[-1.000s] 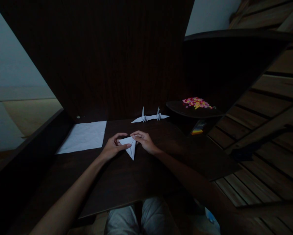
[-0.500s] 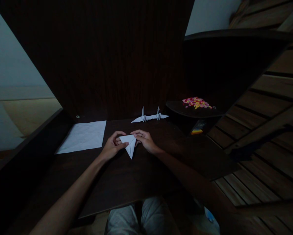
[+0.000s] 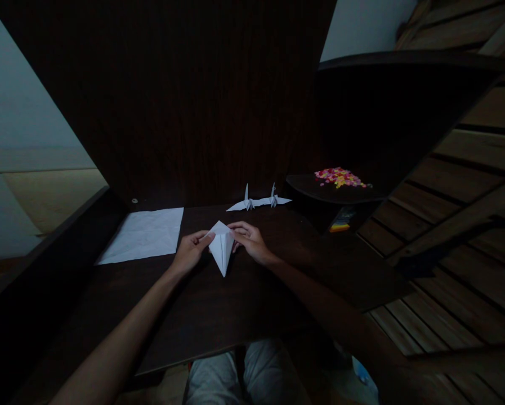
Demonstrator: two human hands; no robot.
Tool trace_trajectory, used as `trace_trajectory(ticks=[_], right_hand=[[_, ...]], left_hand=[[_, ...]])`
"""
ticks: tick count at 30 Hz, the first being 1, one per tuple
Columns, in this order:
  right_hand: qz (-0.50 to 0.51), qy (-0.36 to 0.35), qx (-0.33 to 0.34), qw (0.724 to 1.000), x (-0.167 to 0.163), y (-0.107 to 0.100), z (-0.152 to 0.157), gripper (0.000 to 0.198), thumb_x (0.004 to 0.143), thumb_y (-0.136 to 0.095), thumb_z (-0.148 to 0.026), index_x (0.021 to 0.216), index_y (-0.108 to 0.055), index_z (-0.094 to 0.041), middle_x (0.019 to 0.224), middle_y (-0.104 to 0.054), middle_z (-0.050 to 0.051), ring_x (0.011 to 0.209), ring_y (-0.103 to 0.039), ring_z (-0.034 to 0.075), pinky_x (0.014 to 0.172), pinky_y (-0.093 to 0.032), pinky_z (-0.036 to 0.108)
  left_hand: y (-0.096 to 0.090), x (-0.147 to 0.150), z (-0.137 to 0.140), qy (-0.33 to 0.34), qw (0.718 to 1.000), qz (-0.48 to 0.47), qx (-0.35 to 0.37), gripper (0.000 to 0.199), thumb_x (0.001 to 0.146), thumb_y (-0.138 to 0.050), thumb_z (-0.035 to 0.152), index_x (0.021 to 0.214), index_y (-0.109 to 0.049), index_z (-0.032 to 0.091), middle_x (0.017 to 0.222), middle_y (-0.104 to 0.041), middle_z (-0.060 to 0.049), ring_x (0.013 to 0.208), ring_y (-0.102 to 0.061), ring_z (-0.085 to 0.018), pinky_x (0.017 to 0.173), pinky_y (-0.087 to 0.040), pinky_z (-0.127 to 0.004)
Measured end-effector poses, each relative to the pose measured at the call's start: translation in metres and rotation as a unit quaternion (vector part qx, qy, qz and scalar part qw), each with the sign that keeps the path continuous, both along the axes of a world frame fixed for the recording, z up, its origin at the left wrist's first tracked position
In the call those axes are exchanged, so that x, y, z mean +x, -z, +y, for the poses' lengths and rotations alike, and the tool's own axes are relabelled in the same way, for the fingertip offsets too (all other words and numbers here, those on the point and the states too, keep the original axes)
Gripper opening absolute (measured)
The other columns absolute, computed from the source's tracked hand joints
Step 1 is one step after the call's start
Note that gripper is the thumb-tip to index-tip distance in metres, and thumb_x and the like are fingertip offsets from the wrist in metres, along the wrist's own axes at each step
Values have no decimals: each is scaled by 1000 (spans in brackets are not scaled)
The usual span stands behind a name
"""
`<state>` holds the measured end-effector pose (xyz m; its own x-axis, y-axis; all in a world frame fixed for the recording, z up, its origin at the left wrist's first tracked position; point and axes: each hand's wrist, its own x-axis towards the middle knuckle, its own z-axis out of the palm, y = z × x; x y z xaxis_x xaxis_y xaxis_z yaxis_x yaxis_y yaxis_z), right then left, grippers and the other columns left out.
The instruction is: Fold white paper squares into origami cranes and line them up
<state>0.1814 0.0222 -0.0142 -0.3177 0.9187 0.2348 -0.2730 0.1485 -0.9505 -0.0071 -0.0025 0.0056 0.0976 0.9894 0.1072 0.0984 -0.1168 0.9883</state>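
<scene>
A piece of folded white paper (image 3: 222,250) is held above the dark desk, its long point toward me and a small triangular peak at the far end. Two folds meet along its middle. My left hand (image 3: 190,251) pinches its left corner between thumb and fingers. On the opposite corner, my right hand (image 3: 250,242) is closed with the thumb on top. Beyond the hands, two white origami cranes (image 3: 258,202) stand side by side near the back panel, their wings touching or overlapping.
A creased white sheet (image 3: 144,236) lies flat on the desk (image 3: 184,326) at the left. On a corner shelf (image 3: 320,192) at the right sits a pile of small pink, red and yellow pieces (image 3: 340,177). A raised side board (image 3: 53,242) borders the desk's left.
The paper's top has gone from a straight edge to a peak, and its front shows two flaps meeting at the middle. My left thumb has moved out to the left edge.
</scene>
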Motion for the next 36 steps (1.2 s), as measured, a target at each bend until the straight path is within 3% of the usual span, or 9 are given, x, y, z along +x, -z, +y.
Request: trace_trajectory(ticks=[5,8,11,18,27,36], right_hand=[[-4,9,22,1000,-1,2,0,37,72,-72,-39,99,-54,-22,68,-61,-4,52,-59,11,45,-49,22],[-7,19,37,999,-2,1,0,31,71,-73,-39,89,-56,-21,67,-61,-3,54,-59,11,45,-48,21],[-17,25,46,999,-3,-1,-1,29,70,-73,-40,85,-61,-18,71,-62,-1,58,-60,12,46,-49,21],[-70,40,60,995,2,-3,-3,40,66,-77,-38,99,-68,-17,77,-68,2,63,-63,13,57,-53,26],[-117,102,106,982,1,-1,-5,27,72,-72,-40,88,-74,-17,84,-73,7,71,-66,16,67,-54,31],[-106,103,116,982,2,0,-4,20,70,-74,-38,79,-75,-19,84,-74,6,74,-68,19,71,-55,34]], left_hand=[[-1,3,-2,-1,999,-45,0,61,68,-74,48,116,-55,16,77,-71,-4,70,-66,-21,66,-50,-30],[-2,4,-4,-5,999,-37,21,48,70,-72,47,106,-57,18,69,-68,0,64,-64,-18,60,-47,-26],[-4,4,-5,5,999,-10,39,41,71,-71,49,94,-64,16,75,-69,-3,70,-65,-19,63,-48,-27],[-6,3,-8,12,1000,3,24,63,63,-79,48,113,-64,13,95,-73,-11,84,-68,-26,74,-53,-36],[-12,5,-13,-45,997,37,50,41,64,-78,46,91,-76,15,91,-75,-11,86,-69,-28,75,-55,-37],[-12,0,-11,-34,998,41,33,35,62,-80,42,87,-78,18,92,-75,-10,91,-69,-30,82,-54,-40]])
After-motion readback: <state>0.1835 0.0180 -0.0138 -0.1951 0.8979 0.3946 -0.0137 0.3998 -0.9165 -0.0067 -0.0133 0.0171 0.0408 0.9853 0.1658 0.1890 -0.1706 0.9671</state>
